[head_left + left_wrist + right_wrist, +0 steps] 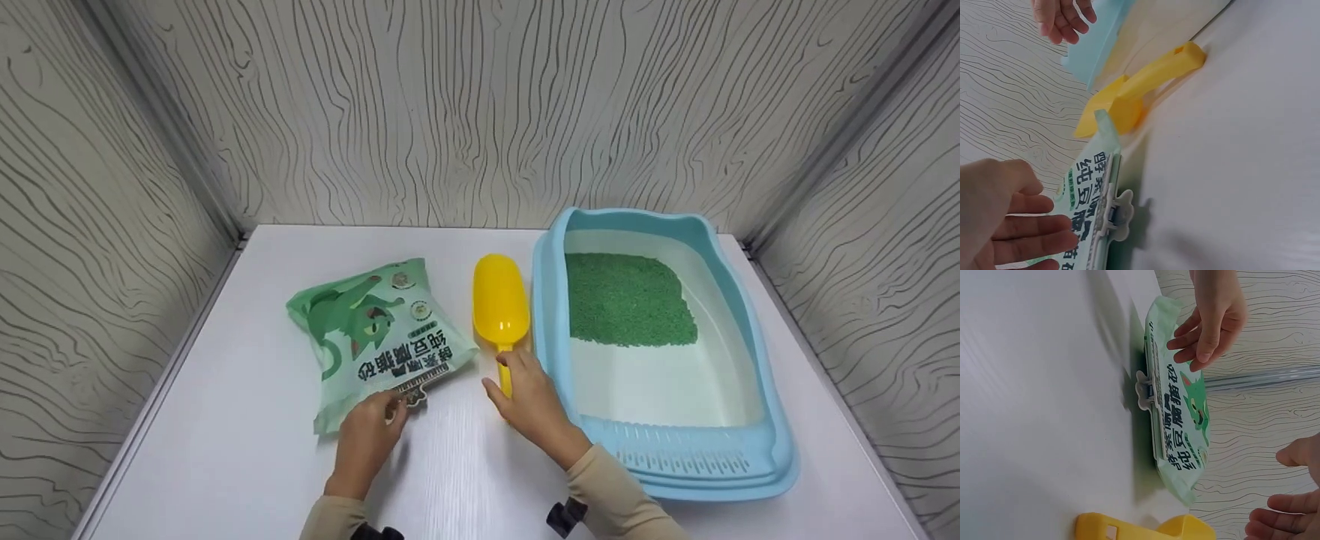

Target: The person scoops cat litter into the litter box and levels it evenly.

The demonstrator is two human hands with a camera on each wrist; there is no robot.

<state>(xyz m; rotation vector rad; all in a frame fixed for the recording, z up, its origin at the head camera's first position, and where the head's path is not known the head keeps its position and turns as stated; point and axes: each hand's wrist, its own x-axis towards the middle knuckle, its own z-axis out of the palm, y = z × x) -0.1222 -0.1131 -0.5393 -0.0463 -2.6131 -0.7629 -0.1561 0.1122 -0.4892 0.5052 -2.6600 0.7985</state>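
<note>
A pale green bag [375, 337] with a green cat picture lies on the table's left side. Along its near edge runs a sealing clip [1119, 216] with a scalloped tab. My left hand [367, 439] hovers by that edge, fingers loosely bent and apart from the clip in both wrist views. Beside the bag lies a yellow scoop [501, 300], its handle toward me. Just above the handle is my right hand [532, 401]; its fingers are spread and grip nothing in the right wrist view [1292, 506].
To the right stands a light-blue litter tray [553, 322], with green granules [630, 300] heaped at its far left and a slotted near ledge [682, 457]. Wood-patterned panels [450, 112] enclose the white table [217, 420] at the back and sides.
</note>
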